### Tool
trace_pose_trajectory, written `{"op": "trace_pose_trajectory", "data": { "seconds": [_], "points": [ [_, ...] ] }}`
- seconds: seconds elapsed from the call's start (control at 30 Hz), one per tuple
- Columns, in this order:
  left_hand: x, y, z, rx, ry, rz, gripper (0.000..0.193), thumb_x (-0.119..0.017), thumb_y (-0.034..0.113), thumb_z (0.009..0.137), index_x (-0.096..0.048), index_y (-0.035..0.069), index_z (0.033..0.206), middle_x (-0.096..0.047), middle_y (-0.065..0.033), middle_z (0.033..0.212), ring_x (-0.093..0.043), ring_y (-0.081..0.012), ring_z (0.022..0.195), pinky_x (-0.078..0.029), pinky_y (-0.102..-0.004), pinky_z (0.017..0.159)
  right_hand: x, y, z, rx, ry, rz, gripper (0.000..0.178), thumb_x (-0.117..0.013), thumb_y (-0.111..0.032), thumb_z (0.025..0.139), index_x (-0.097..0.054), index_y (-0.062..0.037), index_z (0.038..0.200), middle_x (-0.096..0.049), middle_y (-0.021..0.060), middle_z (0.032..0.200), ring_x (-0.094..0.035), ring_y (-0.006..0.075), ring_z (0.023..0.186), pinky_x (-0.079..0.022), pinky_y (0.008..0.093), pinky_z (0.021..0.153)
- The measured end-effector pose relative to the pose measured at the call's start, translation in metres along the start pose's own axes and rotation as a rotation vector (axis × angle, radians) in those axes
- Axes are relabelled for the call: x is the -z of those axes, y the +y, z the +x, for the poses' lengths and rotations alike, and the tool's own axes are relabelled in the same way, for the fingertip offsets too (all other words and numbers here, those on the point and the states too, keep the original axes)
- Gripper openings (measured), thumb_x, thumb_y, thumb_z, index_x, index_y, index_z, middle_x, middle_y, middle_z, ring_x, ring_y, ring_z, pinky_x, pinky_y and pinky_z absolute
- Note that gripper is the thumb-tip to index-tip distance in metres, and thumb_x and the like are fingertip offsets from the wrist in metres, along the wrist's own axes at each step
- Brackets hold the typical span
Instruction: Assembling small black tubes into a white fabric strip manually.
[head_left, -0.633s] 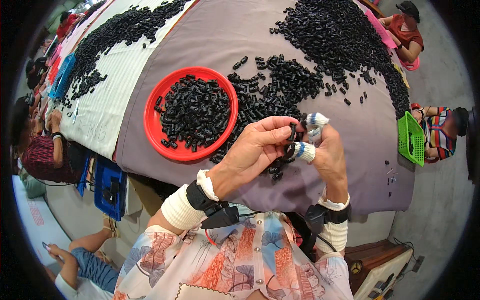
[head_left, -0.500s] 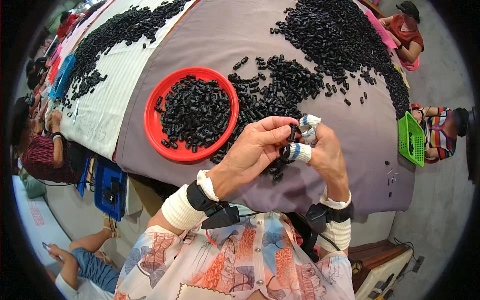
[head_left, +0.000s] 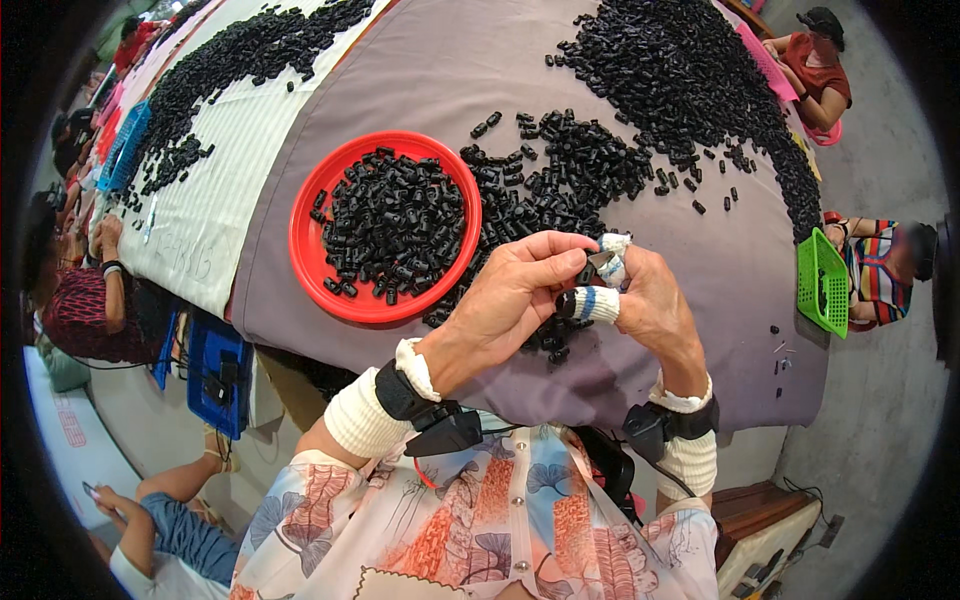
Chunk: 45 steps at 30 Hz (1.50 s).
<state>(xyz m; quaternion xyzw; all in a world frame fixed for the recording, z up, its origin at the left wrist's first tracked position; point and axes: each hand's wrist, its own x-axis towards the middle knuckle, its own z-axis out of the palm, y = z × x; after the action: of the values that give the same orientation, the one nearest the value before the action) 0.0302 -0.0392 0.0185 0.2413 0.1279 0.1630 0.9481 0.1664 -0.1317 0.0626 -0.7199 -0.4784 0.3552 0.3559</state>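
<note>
My left hand (head_left: pixel 500 300) pinches a small black plastic part (head_left: pixel 588 270) between thumb and forefinger, above the table's near edge. My right hand (head_left: pixel 655 300) is closed against it from the other side. White finger covers with blue stripes (head_left: pixel 598 304) wrap two of my right fingers. A thin grey sliver shows between the fingertips; what my right hand grips there is too small to tell. Left of my hands sits a red round tray (head_left: pixel 300 235) heaped with black parts (head_left: pixel 395 220). Behind my hands lies a loose pile of similar parts (head_left: pixel 575 170).
A larger heap of black parts (head_left: pixel 690 70) covers the far right of the grey tablecloth (head_left: pixel 420 80). A green basket (head_left: pixel 822 285) is at the right edge, beside a seated co-worker (head_left: pixel 885 265). Another pile (head_left: pixel 240 60) lies on the white cloth (head_left: pixel 235 150) at left.
My fingertips have shifted slightly around the black part, and less of it shows. A grey sliver is now visible between them. My right wrist has moved a little to the right.
</note>
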Motion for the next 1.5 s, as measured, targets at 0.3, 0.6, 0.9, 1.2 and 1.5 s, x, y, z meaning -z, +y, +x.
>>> {"op": "trace_pose_trajectory", "data": {
  "seconds": [0.3, 0.6, 0.9, 1.2, 1.5],
  "points": [
    [-0.005, 0.001, -0.001, 0.004, -0.004, 0.017, 0.024, -0.051, 0.009, 0.090, -0.056, -0.002, 0.110, -0.060, -0.0085, 0.103, -0.058, -0.0139, 0.092, -0.048, -0.0285, 0.083, 0.000, 0.002, 0.000, 0.007, -0.003, -0.022, 0.038, -0.074, -0.032, 0.069, -0.057, 0.0003, 0.080, -0.055, 0.0059, 0.062, -0.048, 0.0141, 0.055, -0.041, 0.0296, 0.053],
    [-0.003, -0.003, 0.000, -0.048, 0.030, 0.047, 0.022, -0.054, 0.010, 0.088, -0.058, -0.001, 0.106, -0.061, -0.0071, 0.099, -0.059, -0.0132, 0.088, -0.048, -0.0275, 0.079, -0.006, 0.011, 0.001, 0.060, 0.005, 0.018, 0.035, -0.072, -0.030, 0.071, -0.056, 0.0002, 0.077, -0.049, 0.0023, 0.058, -0.042, 0.0099, 0.053, -0.038, 0.0281, 0.049],
    [-0.011, 0.004, 0.000, 0.007, 0.029, -0.079, 0.021, -0.053, 0.012, 0.089, -0.056, -0.001, 0.106, -0.061, -0.0065, 0.096, -0.059, -0.0121, 0.084, -0.050, -0.0259, 0.075, 0.002, -0.002, 0.002, -0.025, 0.010, 0.061, 0.035, -0.074, -0.029, 0.068, -0.055, -0.0007, 0.073, -0.051, 0.0029, 0.060, -0.044, 0.0115, 0.055, -0.038, 0.0287, 0.051],
    [-0.009, 0.001, 0.001, 0.014, 0.027, -0.060, 0.022, -0.054, 0.014, 0.089, -0.055, 0.001, 0.107, -0.061, -0.0053, 0.096, -0.060, -0.0114, 0.083, -0.050, -0.0259, 0.074, 0.002, -0.006, 0.001, -0.015, 0.011, 0.006, 0.038, -0.076, -0.032, 0.065, -0.055, -0.0004, 0.072, -0.052, 0.0032, 0.061, -0.047, 0.0122, 0.057, -0.040, 0.0285, 0.053],
    [-0.009, -0.002, 0.002, 0.014, 0.029, -0.047, 0.021, -0.053, 0.015, 0.089, -0.056, 0.002, 0.106, -0.061, -0.0046, 0.096, -0.060, -0.0105, 0.083, -0.049, -0.0247, 0.073, 0.002, 0.003, 0.004, 0.040, -0.007, -0.003, 0.039, -0.076, -0.032, 0.066, -0.054, -0.0001, 0.073, -0.052, 0.0040, 0.060, -0.046, 0.0127, 0.056, -0.040, 0.0293, 0.052]
  ]
}}
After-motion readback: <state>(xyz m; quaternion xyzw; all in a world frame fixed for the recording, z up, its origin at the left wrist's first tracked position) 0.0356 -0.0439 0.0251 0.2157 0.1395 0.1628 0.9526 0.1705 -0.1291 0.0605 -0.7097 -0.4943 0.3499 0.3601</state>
